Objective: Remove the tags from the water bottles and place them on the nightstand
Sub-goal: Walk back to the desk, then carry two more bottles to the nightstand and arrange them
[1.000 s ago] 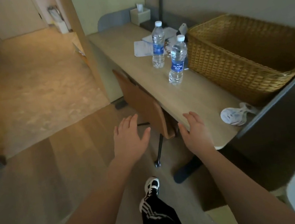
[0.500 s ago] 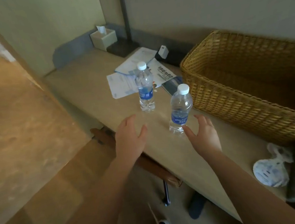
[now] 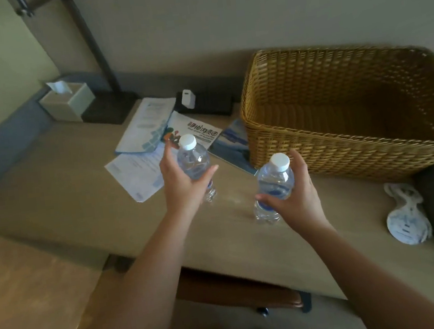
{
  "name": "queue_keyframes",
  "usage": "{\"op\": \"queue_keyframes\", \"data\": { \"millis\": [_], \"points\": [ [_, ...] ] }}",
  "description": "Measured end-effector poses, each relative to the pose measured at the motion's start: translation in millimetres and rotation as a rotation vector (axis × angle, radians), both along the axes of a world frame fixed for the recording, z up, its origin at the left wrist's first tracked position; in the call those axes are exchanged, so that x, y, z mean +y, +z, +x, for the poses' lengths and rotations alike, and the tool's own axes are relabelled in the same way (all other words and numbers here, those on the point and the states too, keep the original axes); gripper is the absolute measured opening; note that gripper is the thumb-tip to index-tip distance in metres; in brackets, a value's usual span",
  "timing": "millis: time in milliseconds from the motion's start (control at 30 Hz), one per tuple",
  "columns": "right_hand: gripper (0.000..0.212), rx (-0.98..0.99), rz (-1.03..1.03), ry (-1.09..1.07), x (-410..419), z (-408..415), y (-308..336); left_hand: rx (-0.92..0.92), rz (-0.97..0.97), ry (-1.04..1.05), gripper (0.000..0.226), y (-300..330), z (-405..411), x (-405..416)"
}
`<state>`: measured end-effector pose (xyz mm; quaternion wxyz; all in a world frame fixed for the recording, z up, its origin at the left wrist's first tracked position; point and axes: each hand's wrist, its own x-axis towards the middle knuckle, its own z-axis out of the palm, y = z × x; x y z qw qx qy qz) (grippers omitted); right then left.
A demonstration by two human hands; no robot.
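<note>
Two clear water bottles with white caps and blue labels stand on a beige desk (image 3: 64,199). My left hand (image 3: 181,185) wraps around the left bottle (image 3: 193,161), thumb on its right side. My right hand (image 3: 295,198) grips the right bottle (image 3: 275,181) around its blue label, thumb in front. Both bottle bases look close to or touching the desk top. My hands cover most of each label, so no tag is visible on either bottle.
A large wicker basket (image 3: 316,135) stands at the right, close to the right bottle. Papers and brochures (image 3: 141,135) lie behind the left bottle. A tissue box (image 3: 67,102), a lamp base (image 3: 110,106) and a crumpled white bag (image 3: 405,217) are also on the desk. A chair (image 3: 236,287) is tucked under.
I have stepped closer to the desk. Both hands moved forward from open in the air and closed around the two bottles, one each.
</note>
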<state>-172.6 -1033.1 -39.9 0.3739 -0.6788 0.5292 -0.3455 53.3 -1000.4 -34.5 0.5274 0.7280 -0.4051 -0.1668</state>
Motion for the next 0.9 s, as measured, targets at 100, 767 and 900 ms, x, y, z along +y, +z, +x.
{"op": "queue_keyframes", "data": {
  "millis": [100,767,900],
  "points": [
    [0.112,-0.001,-0.005,-0.051,4,10,4,0.023,0.054,-0.09,0.095,-2,13,-16],
    [0.064,-0.005,-0.101,-0.51,39,-52,19,-0.189,-0.086,-0.551,0.058,27,-59,-15],
    [0.067,0.02,-0.102,-0.683,67,-96,20,-0.168,-0.077,-0.743,0.062,29,-114,-14]
  ]
}}
